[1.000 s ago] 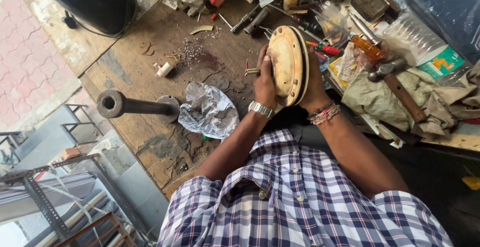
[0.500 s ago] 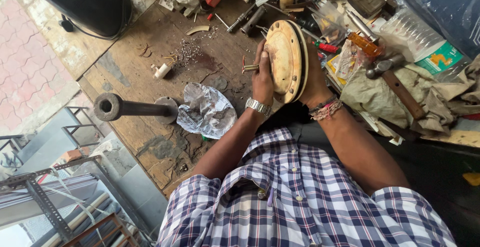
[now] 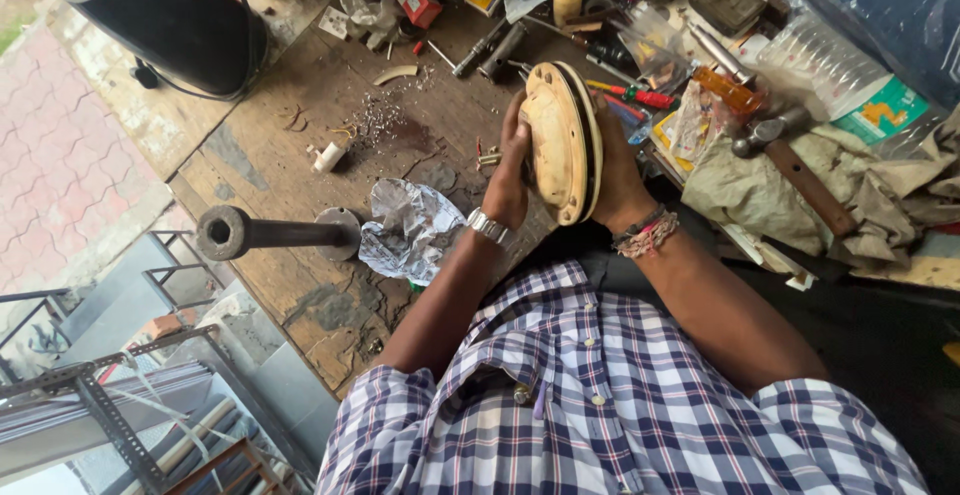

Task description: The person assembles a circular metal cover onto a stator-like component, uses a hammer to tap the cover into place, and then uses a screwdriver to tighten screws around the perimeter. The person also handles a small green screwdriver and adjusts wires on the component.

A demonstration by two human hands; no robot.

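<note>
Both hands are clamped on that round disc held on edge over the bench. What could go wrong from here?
The tan disc stands on edge between the left hand and right hand; if the grip slips it could drop onto the screwdrivers below. Loose metal shavings nearby could get on it. The metal pipe juts past the bench edge, a possible snag.

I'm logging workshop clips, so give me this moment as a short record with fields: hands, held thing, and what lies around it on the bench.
left hand: grips the left face of the disc, a metal watch on its wrist
right hand: holds the disc's right side, thread bands on its wrist
held thing: round tan disc-shaped part with a dark rim, stood on edge over the bench
surface: worn wooden workbench
beside the left forearm: crumpled foil
at the bench's left edge: metal pipe on a flange
right side: hammer on a cloth
behind the disc: red-handled screwdriver
</note>
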